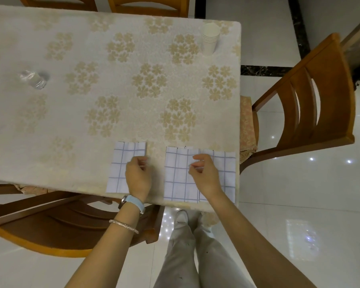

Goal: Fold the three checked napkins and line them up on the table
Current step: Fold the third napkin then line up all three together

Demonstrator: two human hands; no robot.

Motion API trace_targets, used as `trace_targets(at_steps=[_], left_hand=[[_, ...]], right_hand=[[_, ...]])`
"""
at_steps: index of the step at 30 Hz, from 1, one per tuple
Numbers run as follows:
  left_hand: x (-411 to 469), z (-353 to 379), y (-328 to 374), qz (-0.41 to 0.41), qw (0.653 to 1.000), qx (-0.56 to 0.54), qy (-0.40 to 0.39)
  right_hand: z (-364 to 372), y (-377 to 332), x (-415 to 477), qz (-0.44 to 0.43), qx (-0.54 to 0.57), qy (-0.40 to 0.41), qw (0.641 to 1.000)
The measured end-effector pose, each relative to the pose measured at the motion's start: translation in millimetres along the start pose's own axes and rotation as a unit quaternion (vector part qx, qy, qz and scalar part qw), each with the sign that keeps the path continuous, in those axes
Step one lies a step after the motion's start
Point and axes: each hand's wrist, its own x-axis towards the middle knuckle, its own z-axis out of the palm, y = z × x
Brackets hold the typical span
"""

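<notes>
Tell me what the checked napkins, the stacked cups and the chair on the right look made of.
Checked napkins: probably woven cloth, matte, lying limp with soft fold lines. Stacked cups: likely paper, white and matte, with thin nested rims. Chair: wood, orange-brown, with a slight varnished sheen; the grain is too blurred to tell.

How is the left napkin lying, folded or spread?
Folded. The left napkin lies flat as a narrow strip, clearly narrower than the checked cloth to its right.

Cloth-covered table (92,48) with checked napkins (120,163), paper cups (210,38), clear bottle (34,79)
</notes>
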Motion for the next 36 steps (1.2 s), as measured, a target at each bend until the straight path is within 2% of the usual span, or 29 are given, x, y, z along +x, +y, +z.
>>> trace_targets(at_steps=[3,8,21,25,31,36], left_hand=[[19.9,-24.9,-18.8,0.021,0.997,0.053,0.050],[35.8,-59.8,-43.8,-0.071,0.993,0.068,0.062],[48.5,-73.4,-59.8,-0.090,0.995,0.024,0.029],[46.5,-70.8,-57.2,-0.098,0.994,0.039,-0.014],[38.6,-58.1,-44.8,-0.082,0.994,0.042,-0.062],[32.9,-45.8,-39.4,-0.072,0.994,0.053,-0.063]], right_hand=[[30.3,-9.8,5.0,0.016,0.013,-0.078,0.997],[85.9,-21.6,9.0,0.036,-0.029,-0.161,0.986],[140.0,-29.0,21.1,0.020,-0.142,-0.134,0.981],[132.3,-24.9,18.4,0.001,-0.169,-0.106,0.980],[101.5,-10.0,12.7,0.032,-0.113,-0.053,0.992],[87.7,-4.0,12.5,0.040,-0.093,-0.030,0.994]])
